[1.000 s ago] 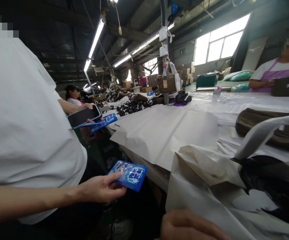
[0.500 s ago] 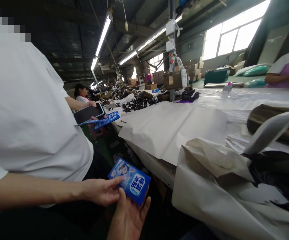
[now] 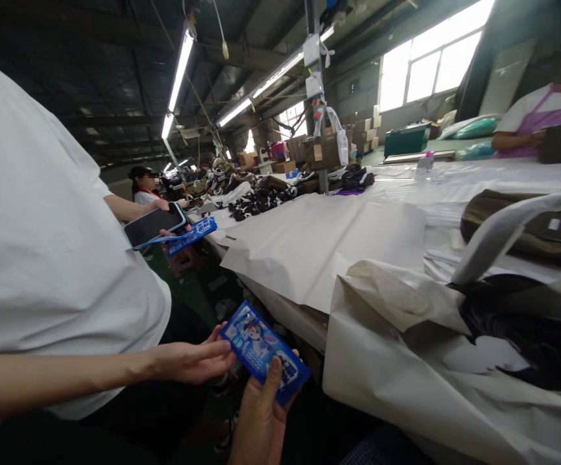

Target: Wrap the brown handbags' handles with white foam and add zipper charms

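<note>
My left hand [image 3: 264, 410] is low in the middle, palm up. It holds a flat blue cooling patch packet [image 3: 261, 349], with the thumb pressed on the printed front and the fingers mostly hidden underneath. The packet is tilted and carries a cartoon figure and white lettering. Beside its left end is another person's hand [image 3: 193, 361], its fingers loosely extended; whether they still touch the packet I cannot tell. That person's other hand holds a smartphone [image 3: 157, 225] and more blue packets [image 3: 193, 236]. My right hand is out of view.
A long table covered with white sheeting [image 3: 309, 239] runs along the right. Crumpled pale paper [image 3: 372, 336] overhangs its near edge beside a brown bag [image 3: 527, 226]. Dark straps and bags [image 3: 261, 200] lie farther back, near a post [image 3: 323, 181]. A person in a purple apron [image 3: 532, 123] is across.
My left hand has closed its thumb onto the packet and moved slightly right with it. The other person's fingers have loosened from their pinch on the packet. The view has shifted a little.
</note>
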Action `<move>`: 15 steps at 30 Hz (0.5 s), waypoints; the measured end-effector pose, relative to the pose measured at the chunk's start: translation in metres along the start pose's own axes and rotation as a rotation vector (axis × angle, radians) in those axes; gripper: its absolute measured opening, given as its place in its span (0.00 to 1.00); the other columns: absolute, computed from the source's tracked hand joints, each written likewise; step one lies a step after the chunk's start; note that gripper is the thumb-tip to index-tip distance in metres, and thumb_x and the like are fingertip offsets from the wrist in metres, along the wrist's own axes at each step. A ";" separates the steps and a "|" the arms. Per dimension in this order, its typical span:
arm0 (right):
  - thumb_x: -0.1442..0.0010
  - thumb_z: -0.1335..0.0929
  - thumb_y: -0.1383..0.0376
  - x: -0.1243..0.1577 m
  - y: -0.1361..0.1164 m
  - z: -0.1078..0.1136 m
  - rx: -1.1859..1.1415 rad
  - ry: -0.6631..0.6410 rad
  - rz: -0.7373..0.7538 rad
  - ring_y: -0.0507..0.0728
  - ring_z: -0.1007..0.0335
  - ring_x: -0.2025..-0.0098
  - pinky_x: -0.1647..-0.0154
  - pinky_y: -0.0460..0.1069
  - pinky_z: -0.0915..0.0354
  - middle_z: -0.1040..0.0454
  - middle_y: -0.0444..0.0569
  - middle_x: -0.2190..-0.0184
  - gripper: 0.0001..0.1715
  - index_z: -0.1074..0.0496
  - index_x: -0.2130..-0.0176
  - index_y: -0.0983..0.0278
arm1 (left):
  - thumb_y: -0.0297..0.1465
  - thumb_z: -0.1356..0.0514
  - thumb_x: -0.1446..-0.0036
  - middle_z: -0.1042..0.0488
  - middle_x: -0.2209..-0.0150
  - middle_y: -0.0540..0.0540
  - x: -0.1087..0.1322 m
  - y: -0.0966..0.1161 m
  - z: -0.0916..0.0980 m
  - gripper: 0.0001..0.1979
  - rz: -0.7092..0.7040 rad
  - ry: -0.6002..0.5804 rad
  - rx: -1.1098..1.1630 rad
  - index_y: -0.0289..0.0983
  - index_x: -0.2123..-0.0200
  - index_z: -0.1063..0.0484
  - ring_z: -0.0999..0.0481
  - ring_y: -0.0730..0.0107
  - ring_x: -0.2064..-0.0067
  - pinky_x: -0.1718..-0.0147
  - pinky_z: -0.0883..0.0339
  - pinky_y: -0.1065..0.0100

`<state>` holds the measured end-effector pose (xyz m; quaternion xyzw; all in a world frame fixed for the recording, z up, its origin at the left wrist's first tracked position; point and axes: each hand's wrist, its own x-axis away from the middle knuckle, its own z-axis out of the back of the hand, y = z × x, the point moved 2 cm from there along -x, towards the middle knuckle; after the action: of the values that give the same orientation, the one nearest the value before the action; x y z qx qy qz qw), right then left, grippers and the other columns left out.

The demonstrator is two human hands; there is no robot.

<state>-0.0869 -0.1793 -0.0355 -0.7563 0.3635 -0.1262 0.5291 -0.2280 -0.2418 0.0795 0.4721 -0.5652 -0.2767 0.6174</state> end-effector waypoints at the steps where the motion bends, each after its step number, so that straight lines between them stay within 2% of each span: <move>1: 0.26 0.54 0.53 0.001 -0.001 0.003 -0.024 0.139 -0.015 0.50 0.72 0.28 0.28 0.55 0.59 0.27 0.32 0.42 0.32 0.33 0.39 0.50 | 0.13 0.43 0.39 0.19 0.51 0.45 0.000 0.001 0.002 0.19 -0.006 -0.003 -0.008 0.39 0.57 0.18 0.26 0.67 0.42 0.36 0.40 0.76; 2: 0.26 0.51 0.53 0.001 -0.003 0.004 -0.026 0.222 -0.027 0.51 0.69 0.28 0.28 0.53 0.55 0.26 0.28 0.44 0.29 0.31 0.41 0.46 | 0.13 0.42 0.40 0.19 0.51 0.44 0.001 0.002 0.004 0.19 -0.009 -0.006 -0.023 0.38 0.57 0.18 0.25 0.65 0.42 0.37 0.38 0.75; 3: 0.26 0.49 0.53 0.000 -0.007 0.005 0.001 0.233 -0.035 0.52 0.68 0.28 0.28 0.51 0.52 0.26 0.26 0.44 0.27 0.30 0.42 0.44 | 0.12 0.41 0.41 0.18 0.52 0.43 0.002 0.002 0.005 0.18 -0.011 -0.007 -0.044 0.38 0.58 0.18 0.24 0.63 0.44 0.37 0.36 0.72; 5: 0.27 0.46 0.53 -0.005 -0.016 0.010 0.108 0.180 -0.046 0.57 0.67 0.29 0.28 0.54 0.51 0.26 0.26 0.45 0.25 0.28 0.42 0.45 | 0.12 0.40 0.43 0.17 0.55 0.41 0.005 0.005 0.009 0.17 -0.018 0.003 -0.094 0.36 0.61 0.17 0.21 0.56 0.47 0.40 0.31 0.64; 7: 0.29 0.42 0.51 -0.011 -0.026 0.018 0.217 0.029 -0.074 0.62 0.62 0.28 0.29 0.59 0.50 0.25 0.31 0.46 0.24 0.27 0.42 0.48 | 0.10 0.39 0.46 0.17 0.58 0.42 0.008 0.015 0.016 0.17 -0.055 0.037 -0.131 0.36 0.63 0.18 0.18 0.53 0.51 0.43 0.27 0.60; 9: 0.31 0.39 0.49 -0.015 -0.035 0.027 0.289 -0.163 -0.081 0.66 0.54 0.30 0.31 0.63 0.47 0.23 0.35 0.48 0.25 0.26 0.42 0.51 | 0.10 0.37 0.48 0.17 0.63 0.45 0.010 0.037 0.026 0.17 -0.139 0.102 -0.138 0.36 0.66 0.18 0.16 0.58 0.56 0.48 0.23 0.67; 11: 0.32 0.39 0.49 -0.018 -0.042 0.031 0.328 -0.290 -0.065 0.69 0.51 0.31 0.31 0.66 0.47 0.22 0.37 0.50 0.26 0.25 0.43 0.53 | 0.16 0.36 0.44 0.18 0.67 0.47 0.009 0.062 0.034 0.11 -0.260 0.192 -0.137 0.37 0.68 0.19 0.15 0.64 0.59 0.54 0.21 0.72; 12: 0.32 0.41 0.49 -0.019 -0.045 0.030 0.346 -0.300 -0.062 0.70 0.51 0.30 0.30 0.66 0.49 0.22 0.37 0.50 0.28 0.25 0.42 0.54 | 0.22 0.37 0.40 0.18 0.68 0.48 0.007 0.072 0.034 0.08 -0.333 0.246 -0.137 0.38 0.67 0.20 0.15 0.65 0.59 0.55 0.21 0.72; 14: 0.31 0.44 0.47 -0.020 -0.050 0.023 0.378 -0.257 -0.116 0.70 0.52 0.30 0.29 0.68 0.53 0.22 0.40 0.49 0.32 0.27 0.40 0.56 | 0.34 0.40 0.34 0.18 0.64 0.47 -0.001 0.075 0.021 0.08 -0.492 0.361 -0.153 0.39 0.61 0.21 0.17 0.63 0.55 0.52 0.21 0.62; 15: 0.31 0.45 0.46 -0.020 -0.053 0.019 0.378 -0.233 -0.166 0.70 0.50 0.30 0.29 0.67 0.52 0.22 0.43 0.49 0.34 0.28 0.38 0.57 | 0.38 0.40 0.34 0.18 0.60 0.46 -0.007 0.067 0.008 0.12 -0.572 0.416 -0.173 0.38 0.57 0.22 0.18 0.60 0.52 0.50 0.22 0.55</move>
<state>-0.0682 -0.1425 0.0078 -0.6806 0.2067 -0.1470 0.6874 -0.2498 -0.2109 0.1354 0.6033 -0.2471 -0.3827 0.6546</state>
